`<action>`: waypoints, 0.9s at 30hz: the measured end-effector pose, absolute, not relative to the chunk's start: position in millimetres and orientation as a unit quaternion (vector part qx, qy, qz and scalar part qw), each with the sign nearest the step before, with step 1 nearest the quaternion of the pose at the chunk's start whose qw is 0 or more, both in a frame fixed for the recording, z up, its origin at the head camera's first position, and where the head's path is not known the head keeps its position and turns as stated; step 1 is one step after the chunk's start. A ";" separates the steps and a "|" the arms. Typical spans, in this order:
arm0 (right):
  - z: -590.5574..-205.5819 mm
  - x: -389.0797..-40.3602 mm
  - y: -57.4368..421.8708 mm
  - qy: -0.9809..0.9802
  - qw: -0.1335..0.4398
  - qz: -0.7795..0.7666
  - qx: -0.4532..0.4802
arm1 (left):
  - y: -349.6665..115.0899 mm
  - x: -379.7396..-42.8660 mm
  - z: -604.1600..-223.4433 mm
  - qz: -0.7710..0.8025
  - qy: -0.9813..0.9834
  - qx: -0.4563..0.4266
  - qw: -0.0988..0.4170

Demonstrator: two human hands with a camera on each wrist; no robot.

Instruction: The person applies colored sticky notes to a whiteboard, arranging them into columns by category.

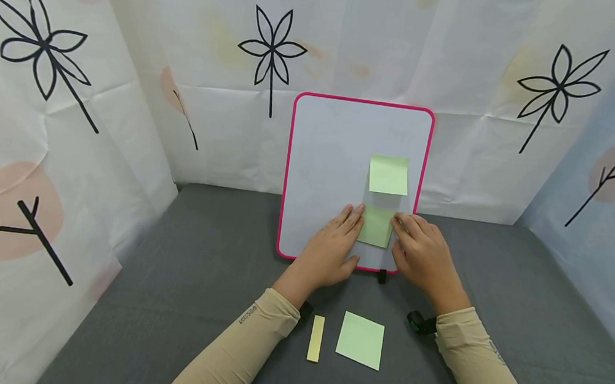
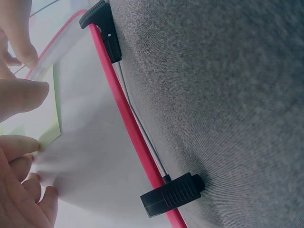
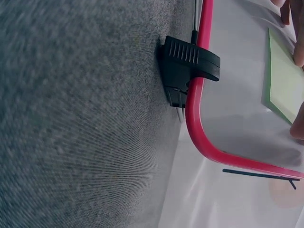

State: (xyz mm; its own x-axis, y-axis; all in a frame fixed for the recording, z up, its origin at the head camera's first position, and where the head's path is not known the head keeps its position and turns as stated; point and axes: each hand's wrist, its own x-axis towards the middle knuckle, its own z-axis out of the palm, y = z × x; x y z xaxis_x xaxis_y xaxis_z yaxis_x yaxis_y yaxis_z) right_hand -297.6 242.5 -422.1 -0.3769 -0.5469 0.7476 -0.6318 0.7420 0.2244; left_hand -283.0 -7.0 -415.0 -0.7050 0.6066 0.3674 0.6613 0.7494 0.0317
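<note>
A whiteboard (image 1: 327, 157) with a pink frame stands upright against the back backdrop. Two pale green sticky notes are on its right half, the upper note (image 1: 389, 175) above the lower note (image 1: 375, 228). My left hand (image 1: 330, 250) rests its extended fingers on the board at the lower note's left edge, thumb spread. At that note's right edge, the fingertips of my right hand (image 1: 426, 259) touch it, fingers slightly bent. In the right wrist view the lower note (image 3: 285, 80) shows between fingers of both hands.
On the grey table (image 1: 210, 281) in front lie a green square note (image 1: 360, 340) and a narrow yellow strip (image 1: 315, 339), between the forearms. Black clip feet (image 2: 172, 194) with a thin metal rod hold the board's bottom edge. Patterned cloth walls surround the table.
</note>
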 end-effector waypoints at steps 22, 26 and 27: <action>-421.6 -296.7 241.5 -0.827 0.441 0.039 0.347 | -9.5 -280.3 -415.1 -0.081 -0.920 -0.346 0.168; -416.3 -294.4 241.4 -0.830 0.443 0.033 0.337 | -9.6 -280.3 -415.2 -0.078 -0.920 -0.345 0.168; -414.9 -293.9 241.1 -0.829 0.444 0.035 0.337 | -9.7 -280.2 -415.2 -0.078 -0.920 -0.344 0.168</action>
